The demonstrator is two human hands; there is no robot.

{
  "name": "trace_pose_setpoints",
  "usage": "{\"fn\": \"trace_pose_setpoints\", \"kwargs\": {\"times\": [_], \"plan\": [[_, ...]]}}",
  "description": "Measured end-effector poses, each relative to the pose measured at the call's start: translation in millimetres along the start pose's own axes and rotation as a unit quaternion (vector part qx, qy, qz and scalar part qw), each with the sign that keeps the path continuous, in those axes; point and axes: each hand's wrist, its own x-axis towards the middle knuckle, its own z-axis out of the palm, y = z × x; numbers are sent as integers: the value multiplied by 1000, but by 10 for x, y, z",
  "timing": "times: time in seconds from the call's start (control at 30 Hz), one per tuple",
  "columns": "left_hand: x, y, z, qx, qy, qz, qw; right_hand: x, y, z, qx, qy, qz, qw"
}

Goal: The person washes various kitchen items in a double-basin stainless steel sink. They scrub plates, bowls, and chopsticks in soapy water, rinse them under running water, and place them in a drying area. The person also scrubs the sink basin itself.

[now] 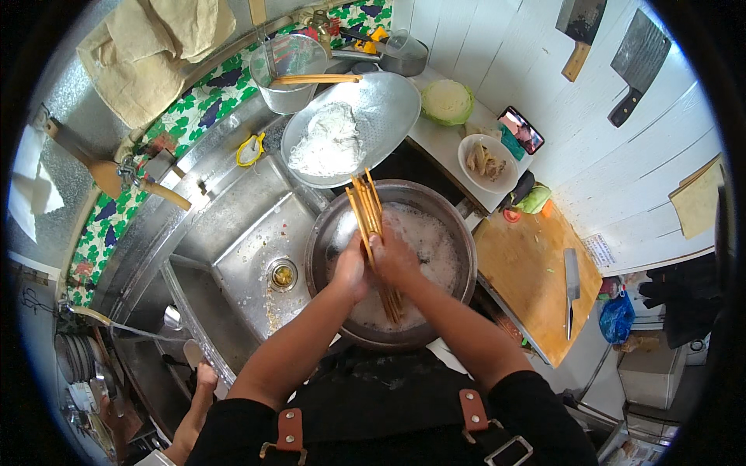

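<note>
A bundle of several wooden chopsticks (pixel 368 212) is clasped between both my hands above a large round metal basin (pixel 468 274). The near ends of the bundle reach down to the foamy water (pixel 438 250) inside it. My left hand (pixel 351 269) wraps the bundle from the left, and my right hand (pixel 396 253) presses on it from the right. The palms and most of the fingers on the inner sides are hidden by the sticks and each other. Beyond the basin, a perforated metal colander (pixel 387 110) holds a pile of white noodle-like strands (pixel 329 143).
To the left is a steel sink (pixel 245 233) with food scraps near its drain (pixel 283 275). A knife (pixel 572 285) lies on the wooden cutting board (pixel 524 256) at right. A bowl (pixel 488 164), cut cabbage (pixel 447 102) and phone (pixel 521 129) stand behind. Another person's hand (pixel 207 376) shows lower left.
</note>
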Motion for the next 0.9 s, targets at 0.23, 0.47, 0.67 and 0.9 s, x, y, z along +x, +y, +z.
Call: {"fn": "trace_pose_setpoints", "kwargs": {"times": [0.23, 0.47, 0.67, 0.9], "plan": [[-286, 145, -156, 128, 105, 94, 982, -137, 556, -612, -187, -161, -34, 969], [-927, 389, 247, 152, 41, 140, 977, -200, -8, -1068, -69, -45, -105, 991], [-1161, 928, 347, 76, -60, 97, 990, -248, -1118, -1033, 147, -145, -220, 953], [-1581, 1326, -936, -71, -99, 119, 985, -222, -1727, -288, -47, -154, -392, 906]]}}
